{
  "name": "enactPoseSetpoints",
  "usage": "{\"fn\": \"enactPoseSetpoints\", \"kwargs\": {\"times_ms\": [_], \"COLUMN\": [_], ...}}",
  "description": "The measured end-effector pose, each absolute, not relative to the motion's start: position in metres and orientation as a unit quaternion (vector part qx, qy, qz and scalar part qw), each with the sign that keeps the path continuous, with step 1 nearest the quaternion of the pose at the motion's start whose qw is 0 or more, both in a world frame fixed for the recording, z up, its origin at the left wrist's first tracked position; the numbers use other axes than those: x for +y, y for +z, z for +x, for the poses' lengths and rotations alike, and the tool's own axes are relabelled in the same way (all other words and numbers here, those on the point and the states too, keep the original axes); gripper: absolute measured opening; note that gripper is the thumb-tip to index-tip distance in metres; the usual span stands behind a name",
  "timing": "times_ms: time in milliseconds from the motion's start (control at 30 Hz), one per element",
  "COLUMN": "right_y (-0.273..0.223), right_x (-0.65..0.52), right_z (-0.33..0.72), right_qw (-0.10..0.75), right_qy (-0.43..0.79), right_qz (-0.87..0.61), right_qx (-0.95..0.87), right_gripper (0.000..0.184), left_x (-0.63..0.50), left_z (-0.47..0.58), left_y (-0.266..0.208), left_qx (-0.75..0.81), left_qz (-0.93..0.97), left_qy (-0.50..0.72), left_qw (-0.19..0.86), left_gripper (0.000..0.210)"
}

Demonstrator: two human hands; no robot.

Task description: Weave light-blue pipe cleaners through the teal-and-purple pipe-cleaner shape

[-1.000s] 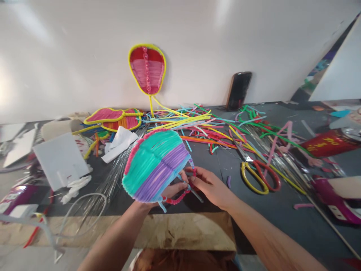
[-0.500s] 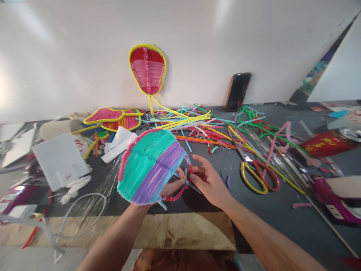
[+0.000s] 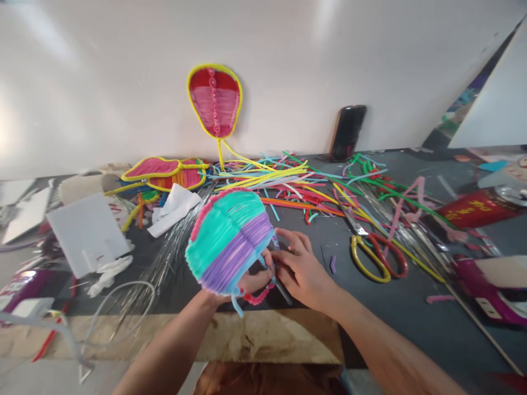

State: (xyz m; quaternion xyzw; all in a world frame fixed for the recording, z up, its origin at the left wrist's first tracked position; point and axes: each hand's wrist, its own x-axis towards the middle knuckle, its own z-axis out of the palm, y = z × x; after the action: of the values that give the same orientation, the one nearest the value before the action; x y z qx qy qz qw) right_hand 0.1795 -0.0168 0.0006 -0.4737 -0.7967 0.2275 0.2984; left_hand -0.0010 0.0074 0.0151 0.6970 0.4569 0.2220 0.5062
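A rounded pipe-cleaner craft piece (image 3: 230, 241), striped teal and purple with a pink-red edge, is held up tilted over the front of the table. A pink-red pipe-cleaner loop (image 3: 256, 298) hangs at its lower right, and a light blue end pokes out below. Partly behind the piece, my left hand (image 3: 257, 277) is closed on it near that loop. My right hand (image 3: 298, 269) meets the left at the loop, fingers bent and pinched together. A thin grey rod-like thing (image 3: 284, 293) sticks out under the right fingers; its kind and what they grip are unclear.
Loose pipe cleaners (image 3: 284, 178) lie in a heap behind. Scissors (image 3: 370, 255) with yellow and red handles lie to the right, near a red can (image 3: 481, 207). A phone (image 3: 348, 133) and a yellow-rimmed pink craft piece (image 3: 216, 101) lean on the white wall.
The craft piece has shifted slightly right and turned a little, my left hand moving with it. The fingers of my right hand have drawn in closer together at the loop.
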Motion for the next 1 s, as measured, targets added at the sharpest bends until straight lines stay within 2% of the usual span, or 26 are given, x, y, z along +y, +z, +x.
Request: {"fn": "enactPoseSetpoints", "kwargs": {"times_ms": [100, 200, 400, 733, 1000], "right_y": [0.004, 0.003, -0.005, -0.007, -0.002], "right_x": [-0.016, -0.016, -0.017, -0.019, -0.014], "right_z": [0.182, 0.185, 0.181, 0.174, 0.179], "right_qw": [0.273, 0.263, 0.296, 0.372, 0.395], "right_qy": [0.240, 0.253, 0.257, 0.191, 0.175], "right_qz": [-0.459, -0.447, -0.470, -0.453, -0.427], "right_qx": [-0.810, -0.817, -0.791, -0.787, -0.794], "right_gripper": [0.019, 0.015, 0.009, 0.014, 0.011], "left_x": [0.007, 0.009, 0.015, 0.017, 0.021], "left_z": [-0.002, -0.004, -0.010, -0.013, -0.017], "left_y": [0.012, 0.008, 0.004, 0.003, -0.004], "left_qx": [0.433, 0.416, 0.339, 0.329, 0.391], "left_qz": [0.679, 0.635, 0.540, 0.493, 0.510], "left_qy": [0.218, 0.223, 0.231, 0.237, 0.312], "left_qw": [0.550, 0.611, 0.735, 0.770, 0.700], "left_gripper": [0.006, 0.012, 0.027, 0.032, 0.025]}}
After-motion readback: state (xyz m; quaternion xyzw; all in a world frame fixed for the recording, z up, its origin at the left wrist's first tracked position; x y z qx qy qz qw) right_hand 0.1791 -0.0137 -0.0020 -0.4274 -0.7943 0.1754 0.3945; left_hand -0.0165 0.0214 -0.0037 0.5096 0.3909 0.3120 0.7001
